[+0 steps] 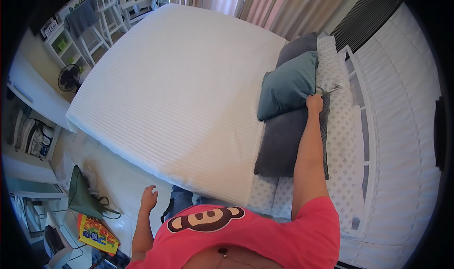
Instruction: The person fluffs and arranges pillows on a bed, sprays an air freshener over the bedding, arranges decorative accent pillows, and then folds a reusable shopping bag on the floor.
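My right hand [314,103] is closed on the lower right corner of a teal cushion [289,86]. That cushion leans over two dark grey cushions, one behind it [298,49] and one nearer me [280,141]. Patterned white pillows [342,137] lie between the cushions and the white headboard frame [367,134]. A white ribbed bedspread [170,84] covers the mattress. Over the floor beside the bed hangs my left hand [149,198], its fingers loosely apart and holding nothing.
A green tote bag [83,194] and a yellow printed bag [98,235] are on the floor at lower left. Past the bed's far left side stand a black fan [69,78], a white shelf [65,49] and white high chairs [110,17]. Curtains [262,6] hang behind the bed.
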`<state>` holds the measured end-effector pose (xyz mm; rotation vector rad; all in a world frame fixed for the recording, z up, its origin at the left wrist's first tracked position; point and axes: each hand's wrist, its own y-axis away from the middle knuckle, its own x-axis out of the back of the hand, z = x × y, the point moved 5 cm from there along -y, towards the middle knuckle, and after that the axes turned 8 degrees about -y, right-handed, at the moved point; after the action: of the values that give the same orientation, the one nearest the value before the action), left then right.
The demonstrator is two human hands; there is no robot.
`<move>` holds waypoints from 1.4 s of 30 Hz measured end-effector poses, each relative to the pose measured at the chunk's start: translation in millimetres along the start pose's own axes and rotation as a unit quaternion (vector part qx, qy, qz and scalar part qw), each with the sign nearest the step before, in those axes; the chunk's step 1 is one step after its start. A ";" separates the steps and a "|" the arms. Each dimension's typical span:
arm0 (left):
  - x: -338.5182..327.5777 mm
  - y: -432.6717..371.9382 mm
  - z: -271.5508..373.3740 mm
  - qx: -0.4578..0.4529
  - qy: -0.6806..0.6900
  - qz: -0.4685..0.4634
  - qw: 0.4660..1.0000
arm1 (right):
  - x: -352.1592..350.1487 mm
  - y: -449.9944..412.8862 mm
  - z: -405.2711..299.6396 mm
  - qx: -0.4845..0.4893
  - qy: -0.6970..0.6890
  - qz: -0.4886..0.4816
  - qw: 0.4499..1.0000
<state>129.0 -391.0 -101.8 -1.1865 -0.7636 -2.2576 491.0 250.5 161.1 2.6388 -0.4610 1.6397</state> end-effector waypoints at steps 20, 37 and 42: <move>1.0 61.8 20.2 0.070 0.069 0.078 0.992 | -221.6 260.8 40.1 0.232 0.008 -0.335 0.913; 62.8 130.2 -147.6 0.238 0.098 0.075 0.964 | -331.7 458.2 16.2 0.393 0.160 -0.641 0.640; 82.8 177.4 -231.3 0.328 0.113 0.099 0.933 | -324.0 583.7 -147.7 0.434 0.046 -0.599 0.671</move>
<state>64.4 -687.0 -95.5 -0.6376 -1.1245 -1.7162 83.8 -205.6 -145.0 2.0321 2.0420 1.4645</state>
